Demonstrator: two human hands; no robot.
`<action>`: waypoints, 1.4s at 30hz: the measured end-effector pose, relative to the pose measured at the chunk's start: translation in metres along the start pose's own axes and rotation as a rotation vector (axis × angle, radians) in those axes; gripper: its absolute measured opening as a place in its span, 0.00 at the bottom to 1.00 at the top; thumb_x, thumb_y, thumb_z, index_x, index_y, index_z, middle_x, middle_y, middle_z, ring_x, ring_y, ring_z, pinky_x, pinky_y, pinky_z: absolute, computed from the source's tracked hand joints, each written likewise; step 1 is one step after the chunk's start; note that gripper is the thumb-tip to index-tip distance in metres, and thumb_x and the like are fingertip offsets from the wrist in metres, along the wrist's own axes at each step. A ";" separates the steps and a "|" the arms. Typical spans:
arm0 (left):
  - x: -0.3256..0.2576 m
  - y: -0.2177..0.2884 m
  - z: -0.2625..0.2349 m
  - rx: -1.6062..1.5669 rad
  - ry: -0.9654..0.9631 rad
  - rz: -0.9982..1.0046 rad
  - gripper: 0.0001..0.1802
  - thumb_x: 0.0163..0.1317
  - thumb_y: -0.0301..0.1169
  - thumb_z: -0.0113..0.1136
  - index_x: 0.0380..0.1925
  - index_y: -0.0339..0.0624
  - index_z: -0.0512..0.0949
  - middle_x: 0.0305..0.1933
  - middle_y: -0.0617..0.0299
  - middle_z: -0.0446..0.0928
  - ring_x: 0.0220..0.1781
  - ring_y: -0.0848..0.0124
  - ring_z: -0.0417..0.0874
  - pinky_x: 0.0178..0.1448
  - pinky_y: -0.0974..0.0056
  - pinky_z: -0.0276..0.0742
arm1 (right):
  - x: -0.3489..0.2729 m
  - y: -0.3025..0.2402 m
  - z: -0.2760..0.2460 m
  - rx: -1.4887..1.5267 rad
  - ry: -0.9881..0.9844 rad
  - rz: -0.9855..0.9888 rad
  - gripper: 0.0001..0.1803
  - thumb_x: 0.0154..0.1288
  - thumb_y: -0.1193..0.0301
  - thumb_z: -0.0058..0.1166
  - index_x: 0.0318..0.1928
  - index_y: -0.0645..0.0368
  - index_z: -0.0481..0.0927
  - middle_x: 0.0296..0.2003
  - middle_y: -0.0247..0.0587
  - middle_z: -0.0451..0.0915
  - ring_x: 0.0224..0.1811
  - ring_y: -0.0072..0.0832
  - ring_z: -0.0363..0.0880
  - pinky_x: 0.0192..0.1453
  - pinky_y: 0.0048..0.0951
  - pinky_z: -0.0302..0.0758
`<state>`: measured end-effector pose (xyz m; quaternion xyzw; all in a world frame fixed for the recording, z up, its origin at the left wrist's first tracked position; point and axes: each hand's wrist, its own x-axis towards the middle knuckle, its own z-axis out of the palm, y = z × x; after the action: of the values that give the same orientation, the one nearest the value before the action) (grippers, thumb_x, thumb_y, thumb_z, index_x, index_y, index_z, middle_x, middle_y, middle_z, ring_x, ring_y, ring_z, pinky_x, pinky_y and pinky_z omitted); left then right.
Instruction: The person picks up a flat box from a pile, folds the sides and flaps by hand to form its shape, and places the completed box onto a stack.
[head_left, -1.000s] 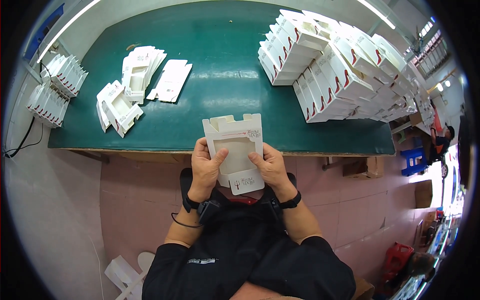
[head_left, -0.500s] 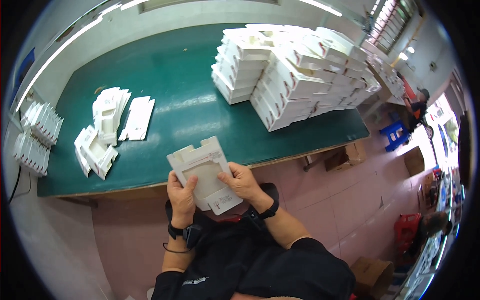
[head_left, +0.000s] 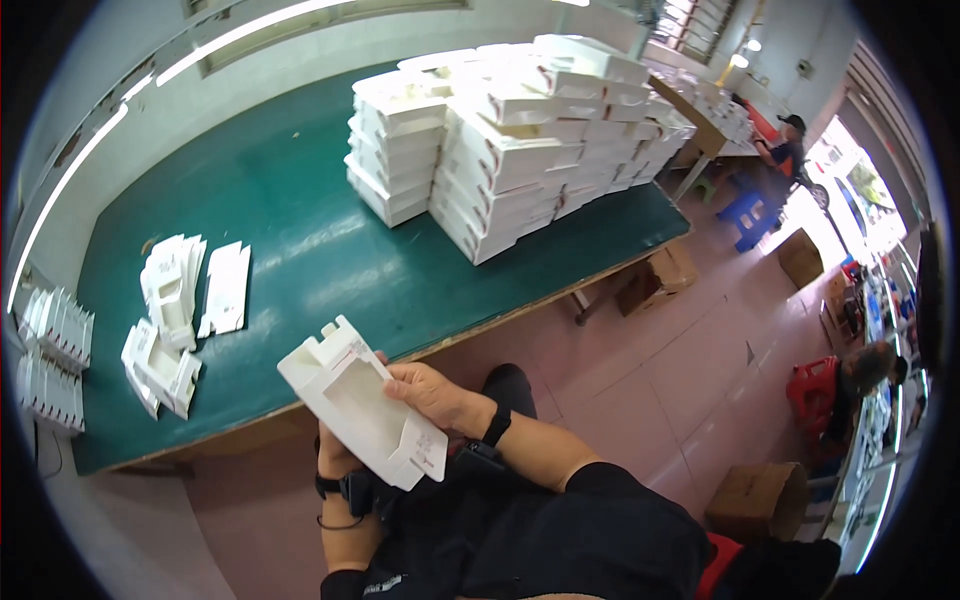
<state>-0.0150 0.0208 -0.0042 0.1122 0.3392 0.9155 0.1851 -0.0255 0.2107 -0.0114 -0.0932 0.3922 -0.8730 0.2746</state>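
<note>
A white cardboard box [head_left: 362, 402] with a large window in its face is tilted in front of me, just over the table's near edge. It stands opened out into shape, with flaps sticking out at its far end. My right hand [head_left: 435, 393] is closed on its right side, thumb on the face. Behind the box's lower left side is my left hand [head_left: 335, 455]; its fingers are hidden by the cardboard. Flattened white box blanks [head_left: 172, 290] lie in a loose pile at the table's left, with another flat blank [head_left: 226, 288] beside them.
On the green table [head_left: 300, 270], a tall stack of white boxes [head_left: 510, 140] fills the back right. More white boxes [head_left: 52, 390] are stacked at the far left. A cardboard carton [head_left: 655, 280] sits under the table, another carton [head_left: 757, 500] on the floor. Other people work at the right.
The flat box has been opened out into a deeper shape and tilted. My left hand has slipped from its left edge to behind it. The view has turned rightward.
</note>
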 end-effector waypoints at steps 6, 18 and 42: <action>0.023 -0.004 0.000 -0.017 -0.030 0.006 0.41 0.74 0.49 0.62 0.78 0.41 0.60 0.69 0.49 0.76 0.66 0.58 0.81 0.69 0.54 0.79 | -0.010 0.004 0.008 0.165 -0.063 0.120 0.22 0.82 0.57 0.54 0.60 0.65 0.80 0.50 0.37 0.86 0.49 0.22 0.85 0.57 0.28 0.82; 0.004 0.006 0.010 0.381 0.282 0.345 0.40 0.68 0.32 0.73 0.75 0.38 0.62 0.62 0.53 0.79 0.63 0.65 0.82 0.68 0.59 0.79 | -0.019 -0.044 0.001 -0.509 0.226 -0.487 0.27 0.76 0.66 0.63 0.69 0.63 0.72 0.57 0.45 0.84 0.54 0.28 0.85 0.54 0.30 0.83; -0.008 0.025 0.027 0.681 0.082 0.298 0.46 0.68 0.21 0.68 0.80 0.46 0.52 0.76 0.48 0.65 0.73 0.59 0.73 0.69 0.51 0.82 | -0.023 -0.054 -0.002 -0.869 0.202 -0.570 0.37 0.64 0.73 0.73 0.71 0.62 0.72 0.59 0.40 0.79 0.58 0.25 0.80 0.56 0.28 0.80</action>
<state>-0.0050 0.0161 0.0319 0.1786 0.6114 0.7708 -0.0120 -0.0294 0.2541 0.0285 -0.2167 0.7016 -0.6745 -0.0768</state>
